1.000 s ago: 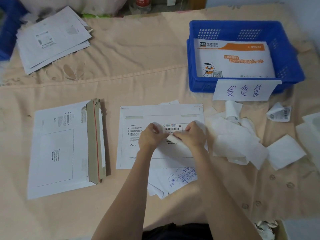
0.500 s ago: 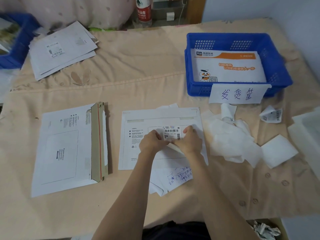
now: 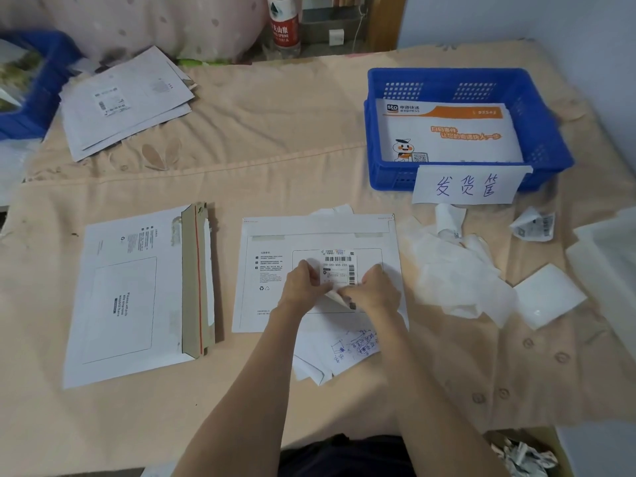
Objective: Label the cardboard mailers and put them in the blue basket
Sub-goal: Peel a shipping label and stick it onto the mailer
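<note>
Well to the left of the grip lies an open mailer (image 3: 134, 290) with its brown flap folded out, its long side running away from the person. Next comes the left hand (image 3: 303, 282), fingers curled and pinching the left edge of the label (image 3: 339, 268) against the white mailer (image 3: 320, 235) that lies flat under both hands, its long side running left to right. The right hand (image 3: 370, 290) pinches the label's lower right corner, where the backing paper (image 3: 335, 297) curls loose. The label stands upright inside the printed box, its top part seemingly stuck down. Right of the grip lie peeled backings (image 3: 457, 273). The blue basket (image 3: 378, 132) sits beyond and to the right, so the right hand is nearer for the drop.
</note>
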A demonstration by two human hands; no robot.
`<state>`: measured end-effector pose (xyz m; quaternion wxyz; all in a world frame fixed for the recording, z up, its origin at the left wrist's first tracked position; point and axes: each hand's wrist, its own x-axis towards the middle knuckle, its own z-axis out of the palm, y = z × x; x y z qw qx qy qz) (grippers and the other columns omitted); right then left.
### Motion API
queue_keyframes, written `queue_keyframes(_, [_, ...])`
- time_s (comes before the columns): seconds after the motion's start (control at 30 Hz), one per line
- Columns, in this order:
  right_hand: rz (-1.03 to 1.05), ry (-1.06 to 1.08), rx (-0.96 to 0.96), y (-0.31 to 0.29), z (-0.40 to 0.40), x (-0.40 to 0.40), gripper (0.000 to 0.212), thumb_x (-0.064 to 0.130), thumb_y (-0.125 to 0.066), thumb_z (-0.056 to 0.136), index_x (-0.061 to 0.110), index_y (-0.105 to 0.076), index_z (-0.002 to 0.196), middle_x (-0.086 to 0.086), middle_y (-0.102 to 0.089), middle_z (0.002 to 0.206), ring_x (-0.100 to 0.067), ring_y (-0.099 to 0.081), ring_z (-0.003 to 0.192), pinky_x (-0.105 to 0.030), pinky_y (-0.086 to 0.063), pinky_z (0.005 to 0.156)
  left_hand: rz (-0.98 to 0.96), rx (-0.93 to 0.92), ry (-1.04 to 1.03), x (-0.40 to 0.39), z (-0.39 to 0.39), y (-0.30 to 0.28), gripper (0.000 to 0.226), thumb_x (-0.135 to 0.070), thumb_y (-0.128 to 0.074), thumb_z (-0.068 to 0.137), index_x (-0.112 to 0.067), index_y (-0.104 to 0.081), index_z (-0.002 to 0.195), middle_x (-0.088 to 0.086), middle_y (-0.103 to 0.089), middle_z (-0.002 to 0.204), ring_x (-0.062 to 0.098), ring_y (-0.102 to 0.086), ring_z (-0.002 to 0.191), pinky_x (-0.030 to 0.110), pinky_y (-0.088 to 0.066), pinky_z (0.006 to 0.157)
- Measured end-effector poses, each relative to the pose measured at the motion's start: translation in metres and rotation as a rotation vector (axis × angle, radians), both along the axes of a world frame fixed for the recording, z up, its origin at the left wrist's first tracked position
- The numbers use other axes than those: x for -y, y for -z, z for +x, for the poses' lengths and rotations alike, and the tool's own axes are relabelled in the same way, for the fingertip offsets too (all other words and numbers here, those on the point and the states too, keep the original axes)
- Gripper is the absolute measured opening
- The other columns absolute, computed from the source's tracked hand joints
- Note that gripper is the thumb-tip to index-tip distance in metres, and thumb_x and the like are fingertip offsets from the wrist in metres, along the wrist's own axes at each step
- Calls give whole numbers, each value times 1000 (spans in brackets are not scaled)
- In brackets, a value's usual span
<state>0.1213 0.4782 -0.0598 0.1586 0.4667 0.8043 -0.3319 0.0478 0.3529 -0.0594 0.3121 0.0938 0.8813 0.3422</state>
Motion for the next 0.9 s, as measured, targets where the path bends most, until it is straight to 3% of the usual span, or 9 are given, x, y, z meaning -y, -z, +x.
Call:
queue_keyframes(0.2, [5,-13,-46,2,4,1,66,40,-80,61,10,-46,109,-3,-58,107,-24,-61,97,-33,-39,77,44,6,26,5,2,0,39,-15,-79,76,-10,-44,93,-5,-49,76,14,-47,73,14,-36,56])
queue_keyframes(0.4, [16,-14,-76,1,7,3,63,40,-78,66,9,-46,112,-3,-57,111,-25,-59,101,-38,-43,86,46,19,57,10,2,0,50,-10,-85,68,-9,-44,96,-4,-49,79,13,-48,71,14,-39,58])
queue_keyframes(0.57, [9,-83,-119,-4,15,2,67,40,-82,63,11,-44,109,3,-53,108,-20,-58,97,-33,-39,77,64,-31,52,15,7,7,53,-3,-84,64,-8,-44,98,-1,-48,84,15,-45,74,15,-38,59])
queue_keyframes(0.73, [-43,-191,-105,-4,22,-2,74,35,-89,55,17,-38,106,6,-45,104,-17,-55,98,-36,-41,86,70,-36,48,14,10,10,55,-1,-81,66,-8,-41,103,3,-46,92,16,-45,79,13,-37,60])
queue_keyframes(0.83, [-104,-200,-116,-5,25,-7,70,25,-89,59,16,-39,107,4,-45,102,-17,-54,91,-36,-42,90,112,-73,103,17,11,12,60,4,-79,64,-11,-37,103,0,-42,83,16,-40,75,16,-34,58])
queue_keyframes(0.9, [-144,-196,-114,-7,27,-11,67,18,-87,62,15,-41,111,4,-44,98,-17,-52,87,-34,-42,85,134,-100,168,19,11,11,67,8,-76,62,-18,-35,109,-1,-38,75,15,-38,71,16,-31,57])
